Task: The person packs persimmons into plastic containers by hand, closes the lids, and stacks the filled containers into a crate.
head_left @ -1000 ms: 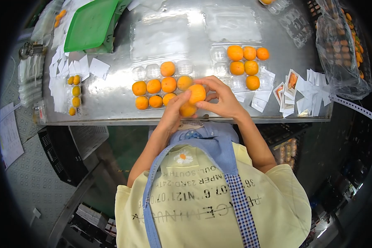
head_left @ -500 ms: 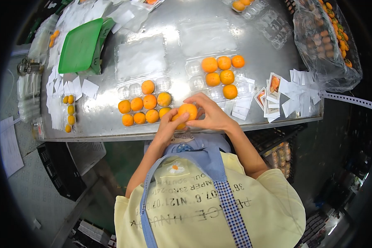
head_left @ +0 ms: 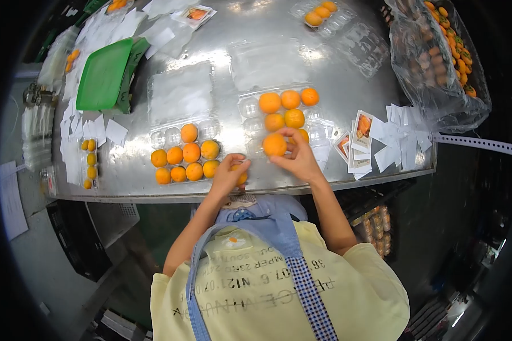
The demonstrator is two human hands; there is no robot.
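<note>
My right hand [head_left: 297, 158] grips an orange fruit [head_left: 275, 145] at the near edge of the right clear tray [head_left: 249, 107], where several fruits sit in the cups. Below the left tray's right end, my left hand [head_left: 228, 175] is closed round another orange fruit [head_left: 242, 175], mostly hidden by the fingers. The left clear tray [head_left: 157, 138] holds two nearly full rows of fruit and one fruit [head_left: 189, 133] in the row behind. Both trays have their clear lids folded open toward the back.
A green tray [head_left: 105, 74] lies at the left among white papers. Printed cards [head_left: 363, 128] and white slips are at the right. A plastic-lined crate of fruit [head_left: 463, 62] stands at the back right. A small tray of fruit [head_left: 91, 159] lies at the far left.
My hands have moved apart. The right hand has carried one fruit right to the right tray, while the left keeps another near the table's front edge. The view has shifted.
</note>
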